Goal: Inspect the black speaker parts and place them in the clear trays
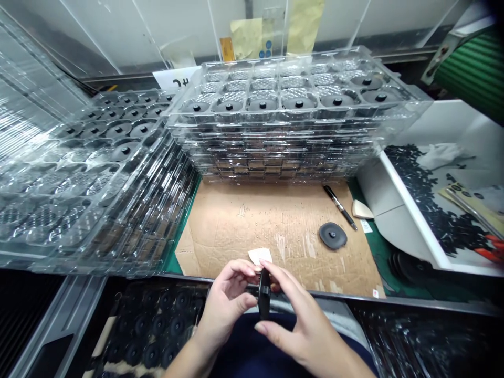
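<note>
Black disc (264,294), held edge-on at six o'clock of the cardboard sheet (275,231), sits pinched between both hands: left hand (226,304) gripping its near face, right hand (303,325) clasping the other. A second disc (333,234) lies at three o'clock, pen (340,207) just beyond, stacked clear trays (291,126) at twelve.

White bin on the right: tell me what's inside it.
The white bin holds a heap of small black parts, a crumpled white cloth and red-handled pliers. Whatever lies under the heap is hidden.
</note>
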Demonstrator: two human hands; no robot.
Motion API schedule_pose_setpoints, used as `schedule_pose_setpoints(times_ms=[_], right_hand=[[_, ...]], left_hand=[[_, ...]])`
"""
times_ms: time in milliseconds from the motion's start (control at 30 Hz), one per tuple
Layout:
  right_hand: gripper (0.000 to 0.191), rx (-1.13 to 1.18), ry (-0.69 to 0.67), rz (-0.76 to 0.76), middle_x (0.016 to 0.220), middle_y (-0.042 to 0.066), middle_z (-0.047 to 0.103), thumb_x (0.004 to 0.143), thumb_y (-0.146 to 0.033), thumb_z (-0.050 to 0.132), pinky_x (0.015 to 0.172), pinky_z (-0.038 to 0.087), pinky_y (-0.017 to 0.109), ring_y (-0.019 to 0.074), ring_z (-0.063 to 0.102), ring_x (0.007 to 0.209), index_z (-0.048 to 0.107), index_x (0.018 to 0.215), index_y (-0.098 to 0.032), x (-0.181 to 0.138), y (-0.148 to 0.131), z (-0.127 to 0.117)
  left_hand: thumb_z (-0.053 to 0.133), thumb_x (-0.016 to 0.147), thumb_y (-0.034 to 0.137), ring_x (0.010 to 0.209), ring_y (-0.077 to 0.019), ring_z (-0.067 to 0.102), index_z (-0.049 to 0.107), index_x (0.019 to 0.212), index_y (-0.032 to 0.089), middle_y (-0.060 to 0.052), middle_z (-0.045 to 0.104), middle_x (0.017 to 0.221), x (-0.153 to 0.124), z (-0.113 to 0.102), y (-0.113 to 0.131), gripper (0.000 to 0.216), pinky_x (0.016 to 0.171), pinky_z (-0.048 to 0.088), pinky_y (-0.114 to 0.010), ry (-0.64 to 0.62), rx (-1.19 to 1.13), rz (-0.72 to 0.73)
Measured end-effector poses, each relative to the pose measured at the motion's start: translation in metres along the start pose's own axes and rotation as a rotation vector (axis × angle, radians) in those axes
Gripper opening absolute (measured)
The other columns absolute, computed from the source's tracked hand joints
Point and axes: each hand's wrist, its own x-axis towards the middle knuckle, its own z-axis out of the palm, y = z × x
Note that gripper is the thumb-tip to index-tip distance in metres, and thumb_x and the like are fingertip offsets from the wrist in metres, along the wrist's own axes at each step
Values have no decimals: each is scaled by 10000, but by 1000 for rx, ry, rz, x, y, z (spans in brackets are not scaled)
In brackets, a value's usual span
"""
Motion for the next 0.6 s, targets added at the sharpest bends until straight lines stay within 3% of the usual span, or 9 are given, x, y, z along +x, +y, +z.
schedule_pose_setpoints(times_ms=[300, 600], right_hand=[[660, 26, 52, -52, 1245, 16, 412, 727, -124, 559, 977, 380, 253, 135, 431, 1113, 311, 1320, -274, -3, -11, 3], [684, 10, 79, -49, 1220, -5, 407, 687, -145, 595, 936, 386, 240, 131, 444, 1038, 341, 1299, -311, -21, -20, 12]], left_hand=[[636, 744, 151, 984, -147, 506, 563, 924, 207, -46, 500, 994, -10, -1, 10, 202, 856, 421, -231, -110, 302, 113], [620, 759, 179, 1017, -175, 512, 567, 968, 214, -59, 530, 1022, -29, -6, 16, 218, 871, 428, -250, -181, 455, 189]])
